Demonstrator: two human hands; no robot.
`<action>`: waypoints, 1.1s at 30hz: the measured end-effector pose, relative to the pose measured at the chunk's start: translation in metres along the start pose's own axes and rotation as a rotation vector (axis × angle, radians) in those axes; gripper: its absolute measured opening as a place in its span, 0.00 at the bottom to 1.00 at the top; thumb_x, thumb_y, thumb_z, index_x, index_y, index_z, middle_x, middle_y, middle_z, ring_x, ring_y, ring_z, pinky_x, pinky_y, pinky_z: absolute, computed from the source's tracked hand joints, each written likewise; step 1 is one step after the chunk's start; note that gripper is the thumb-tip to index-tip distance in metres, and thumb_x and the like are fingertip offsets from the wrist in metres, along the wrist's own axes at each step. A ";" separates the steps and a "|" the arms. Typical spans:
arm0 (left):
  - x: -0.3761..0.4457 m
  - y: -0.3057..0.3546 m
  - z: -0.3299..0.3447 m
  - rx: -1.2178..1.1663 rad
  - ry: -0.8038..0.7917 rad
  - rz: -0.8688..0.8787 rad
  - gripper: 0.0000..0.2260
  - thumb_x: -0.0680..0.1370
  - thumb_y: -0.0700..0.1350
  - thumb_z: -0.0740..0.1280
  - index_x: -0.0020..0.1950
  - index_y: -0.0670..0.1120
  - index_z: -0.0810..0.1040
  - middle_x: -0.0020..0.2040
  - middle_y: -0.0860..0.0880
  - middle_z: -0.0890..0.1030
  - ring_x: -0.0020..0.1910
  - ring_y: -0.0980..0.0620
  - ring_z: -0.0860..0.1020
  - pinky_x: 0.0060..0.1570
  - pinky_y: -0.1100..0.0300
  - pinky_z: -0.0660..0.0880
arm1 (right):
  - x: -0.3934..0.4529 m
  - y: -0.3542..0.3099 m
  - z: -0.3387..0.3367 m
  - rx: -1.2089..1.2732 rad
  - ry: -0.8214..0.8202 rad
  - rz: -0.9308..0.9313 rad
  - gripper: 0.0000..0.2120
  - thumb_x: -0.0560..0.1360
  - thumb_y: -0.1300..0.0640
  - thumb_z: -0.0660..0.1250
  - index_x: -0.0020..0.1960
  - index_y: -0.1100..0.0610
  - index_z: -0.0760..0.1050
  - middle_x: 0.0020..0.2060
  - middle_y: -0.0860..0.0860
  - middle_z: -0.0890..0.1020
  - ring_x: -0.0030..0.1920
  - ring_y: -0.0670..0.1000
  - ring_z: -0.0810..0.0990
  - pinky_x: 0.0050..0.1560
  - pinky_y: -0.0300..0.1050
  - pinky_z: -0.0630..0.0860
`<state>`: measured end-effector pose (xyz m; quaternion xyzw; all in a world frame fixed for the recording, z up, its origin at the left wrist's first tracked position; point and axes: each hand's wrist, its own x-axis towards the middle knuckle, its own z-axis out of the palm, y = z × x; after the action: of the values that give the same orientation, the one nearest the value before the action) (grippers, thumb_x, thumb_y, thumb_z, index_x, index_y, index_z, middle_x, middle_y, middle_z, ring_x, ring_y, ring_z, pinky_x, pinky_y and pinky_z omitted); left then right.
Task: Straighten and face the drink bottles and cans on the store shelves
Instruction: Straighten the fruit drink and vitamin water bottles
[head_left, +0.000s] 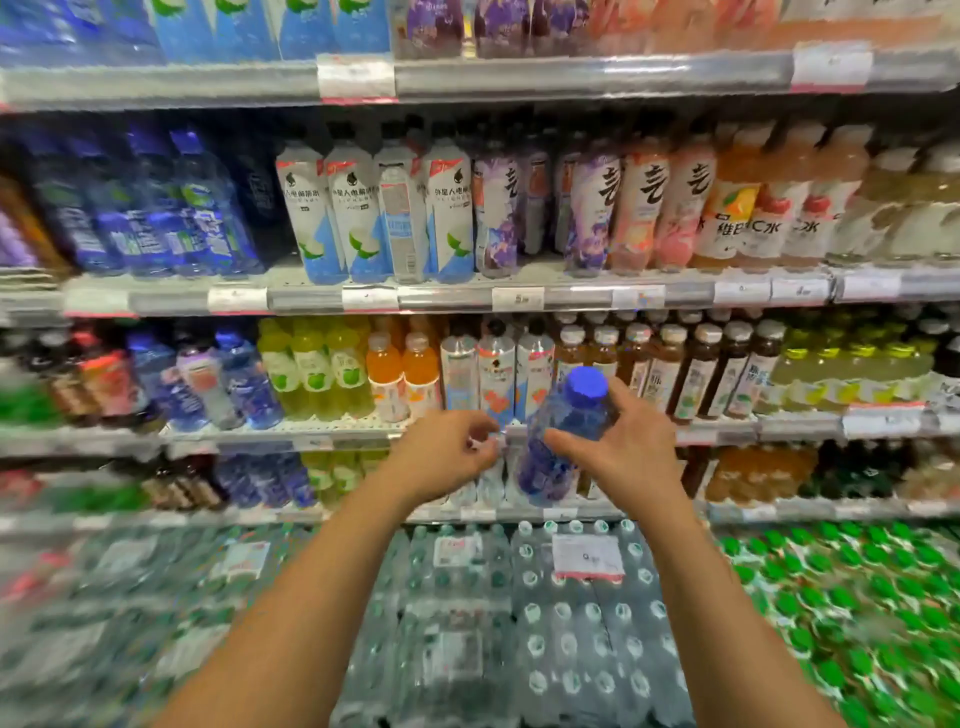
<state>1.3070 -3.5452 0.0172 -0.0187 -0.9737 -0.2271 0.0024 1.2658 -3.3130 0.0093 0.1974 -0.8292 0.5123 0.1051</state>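
Observation:
My right hand (631, 447) grips a blue bottle (558, 441) with a blue cap, held tilted in front of the lower shelves. Just to its left, my left hand (447, 454) hovers with its fingers curled; it holds nothing that I can see. Behind the hands, orange bottles (402, 374), white-labelled bottles (496, 371) and dark tea bottles (722, 369) stand in rows on the third shelf. One shelf up stand white and blue coconut-water bottles (363, 213) and purple and pink bottles (639, 208).
Shrink-wrapped packs of water bottles (519, 623) are stacked on the floor below my arms, with green-capped packs (857, 597) to the right. Blue bottles (156, 208) fill the left of the second shelf. Price tags line each shelf edge (519, 299).

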 end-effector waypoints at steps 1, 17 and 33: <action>-0.015 -0.001 0.001 -0.021 0.005 -0.025 0.20 0.77 0.60 0.64 0.63 0.52 0.81 0.54 0.53 0.85 0.51 0.51 0.83 0.54 0.53 0.79 | -0.008 0.001 0.004 0.004 -0.017 -0.007 0.28 0.64 0.51 0.84 0.61 0.47 0.79 0.49 0.41 0.85 0.48 0.40 0.83 0.48 0.31 0.75; -0.137 -0.101 -0.022 -0.045 -0.013 -0.349 0.21 0.81 0.58 0.66 0.72 0.51 0.76 0.60 0.52 0.83 0.56 0.53 0.82 0.59 0.51 0.78 | -0.059 -0.024 0.070 -0.010 -0.333 -0.037 0.29 0.65 0.52 0.84 0.60 0.39 0.74 0.46 0.29 0.78 0.45 0.28 0.77 0.41 0.26 0.69; -0.078 -0.389 -0.085 0.198 0.041 -0.375 0.35 0.80 0.56 0.67 0.83 0.50 0.55 0.84 0.46 0.51 0.77 0.44 0.64 0.70 0.49 0.70 | 0.012 -0.096 0.253 -0.067 -0.335 0.034 0.28 0.62 0.52 0.84 0.53 0.33 0.74 0.42 0.27 0.82 0.47 0.31 0.80 0.42 0.27 0.72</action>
<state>1.3701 -3.9337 -0.0795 0.1677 -0.9775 -0.1269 -0.0181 1.3036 -3.5795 -0.0229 0.2623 -0.8549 0.4462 -0.0366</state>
